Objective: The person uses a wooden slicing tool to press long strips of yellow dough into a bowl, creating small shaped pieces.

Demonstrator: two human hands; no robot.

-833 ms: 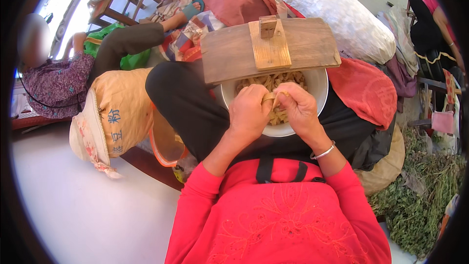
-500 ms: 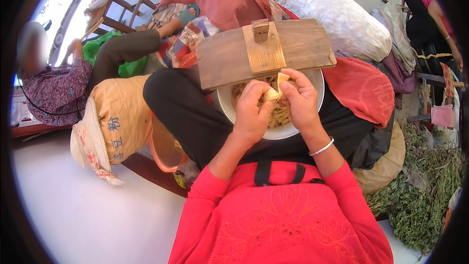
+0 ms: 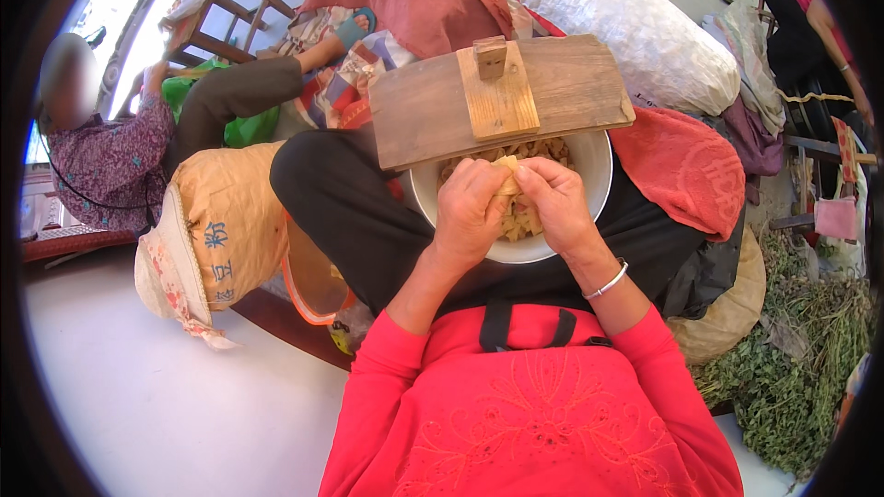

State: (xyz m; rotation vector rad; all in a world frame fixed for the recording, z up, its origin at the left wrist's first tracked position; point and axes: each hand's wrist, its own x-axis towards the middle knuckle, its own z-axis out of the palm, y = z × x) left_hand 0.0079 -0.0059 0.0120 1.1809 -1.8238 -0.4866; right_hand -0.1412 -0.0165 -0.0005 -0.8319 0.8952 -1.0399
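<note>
Above a pale round bowl (image 3: 599, 186) on my lap, my left hand (image 3: 467, 207) and my right hand (image 3: 562, 210) meet with their fingertips together. Between them they pinch a pale yellow strip (image 3: 507, 166), whose exact kind I cannot make out. Both hands are closed on it, and the fingers cover most of it. Many similar yellow-brown pieces (image 3: 523, 223) lie in the bowl below. A wooden board (image 3: 405, 120) with a crosspiece and a small upright block (image 3: 490, 57) spans the bowl's far side and hides part of it.
A tan sack (image 3: 235, 212) and an orange-rimmed container (image 3: 313, 281) stand at my left. A red cloth (image 3: 681, 170) lies right of the bowl. Beyond is a stuffed white sack (image 3: 635, 32). Cut green plants (image 3: 792, 359) lie at right. Another person (image 3: 106, 156) sits at far left.
My hands have drawn closer together, and the right fingers have come down over the yellow strip. Less of it shows now. The person at the left has shifted slightly.
</note>
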